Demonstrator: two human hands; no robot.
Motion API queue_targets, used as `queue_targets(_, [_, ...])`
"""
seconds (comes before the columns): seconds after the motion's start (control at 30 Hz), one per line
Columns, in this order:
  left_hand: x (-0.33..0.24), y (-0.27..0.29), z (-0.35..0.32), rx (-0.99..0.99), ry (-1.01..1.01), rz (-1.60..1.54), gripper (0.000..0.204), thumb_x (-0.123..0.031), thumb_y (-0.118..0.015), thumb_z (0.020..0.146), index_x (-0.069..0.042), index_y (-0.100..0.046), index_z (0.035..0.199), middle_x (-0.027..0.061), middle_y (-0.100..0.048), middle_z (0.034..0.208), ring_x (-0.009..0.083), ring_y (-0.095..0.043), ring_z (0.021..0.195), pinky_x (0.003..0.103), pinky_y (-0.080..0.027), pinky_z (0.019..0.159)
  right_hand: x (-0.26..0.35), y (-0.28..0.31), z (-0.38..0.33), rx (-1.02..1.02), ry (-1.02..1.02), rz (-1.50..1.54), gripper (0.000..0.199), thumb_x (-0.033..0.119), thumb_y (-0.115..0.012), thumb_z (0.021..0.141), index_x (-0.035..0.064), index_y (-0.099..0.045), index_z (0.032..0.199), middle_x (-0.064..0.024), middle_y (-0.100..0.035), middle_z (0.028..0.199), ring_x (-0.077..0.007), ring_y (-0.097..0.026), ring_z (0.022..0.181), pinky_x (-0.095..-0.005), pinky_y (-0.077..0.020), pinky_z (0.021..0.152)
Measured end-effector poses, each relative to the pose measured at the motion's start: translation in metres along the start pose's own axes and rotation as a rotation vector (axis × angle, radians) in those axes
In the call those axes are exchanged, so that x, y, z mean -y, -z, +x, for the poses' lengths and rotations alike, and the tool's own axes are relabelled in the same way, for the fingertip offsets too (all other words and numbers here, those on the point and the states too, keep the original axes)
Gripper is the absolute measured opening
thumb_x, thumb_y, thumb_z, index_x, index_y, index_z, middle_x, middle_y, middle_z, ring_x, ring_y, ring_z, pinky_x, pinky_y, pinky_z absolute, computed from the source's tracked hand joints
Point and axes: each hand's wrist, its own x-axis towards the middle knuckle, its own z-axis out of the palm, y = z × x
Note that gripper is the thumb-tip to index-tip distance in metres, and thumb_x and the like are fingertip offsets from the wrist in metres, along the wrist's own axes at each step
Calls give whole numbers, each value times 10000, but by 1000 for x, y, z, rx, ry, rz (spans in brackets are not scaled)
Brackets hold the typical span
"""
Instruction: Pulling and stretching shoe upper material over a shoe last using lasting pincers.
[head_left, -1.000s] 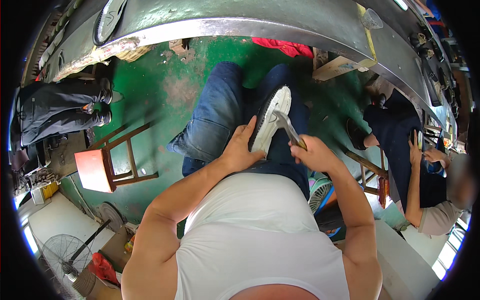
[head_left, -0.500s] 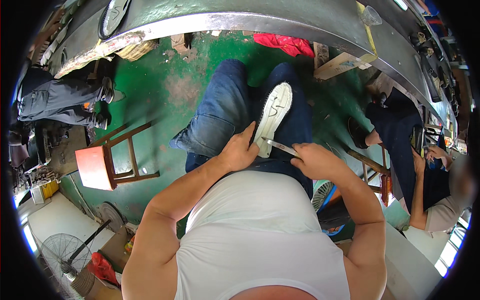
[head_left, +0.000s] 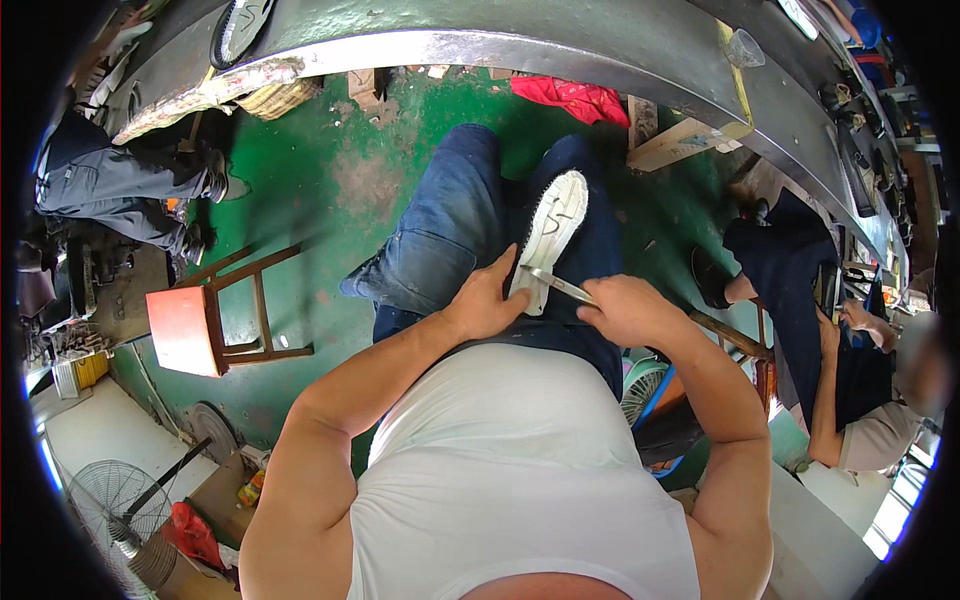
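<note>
A white shoe sole (head_left: 555, 228) lies lengthwise on my lap, over my blue jeans. My left hand (head_left: 490, 298) grips its near end, thumb against the edge. My right hand (head_left: 622, 308) holds a thin metal blade (head_left: 556, 285) whose tip lies across the near end of the sole, close to my left thumb.
A red wooden stool (head_left: 205, 325) stands on the green floor at my left. A long grey workbench edge (head_left: 520, 45) curves across the top. A person sits at the right looking at a phone (head_left: 828, 290). Another person's legs (head_left: 120, 180) lie at upper left. A fan (head_left: 100, 505) stands at lower left.
The blade has swung down from pointing up along the sole to lying flat across its near end. My right hand has dropped lower; my left hand keeps its hold.
</note>
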Motion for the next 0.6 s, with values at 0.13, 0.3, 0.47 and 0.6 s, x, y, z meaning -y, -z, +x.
queue_targets(0.13, [27,-8,17,-184,-139,-35,721,-314,-581,945,101,-321,1475,346,-584,1263,402,-594,1204,391,-455,1030,-9,-25,20,-129,23,11,275,283,-624,943,8,-615,928,-212,-679,868,-416,-661,848,-501,-512,738])
queue_targets(0.3, [26,-1,33,-177,-142,-57,694,-321,-569,972,54,-316,1499,326,-604,1243,416,-586,1202,390,-455,1033,-27,-63,25,-423,153,235,300,317,-610,953,20,-597,918,-207,-677,857,-412,-659,841,-509,-505,718])
queue_targets(0.47, [5,-4,16,82,-68,39,835,-354,-551,981,20,-79,1560,326,-329,1503,390,-357,1414,369,-322,1150,-34,-72,-7,-320,1,238,368,366,-553,986,6,-622,955,-230,-680,870,-429,-656,836,-511,-509,729])
queue_targets(0.6, [33,-21,46,147,-156,-219,892,-355,-516,1011,-19,94,1568,256,-15,1637,312,-68,1528,325,-139,1217,-42,-69,-8,-174,-88,242,441,399,-506,1011,-18,-643,962,-242,-682,840,-444,-658,810,-513,-515,742])
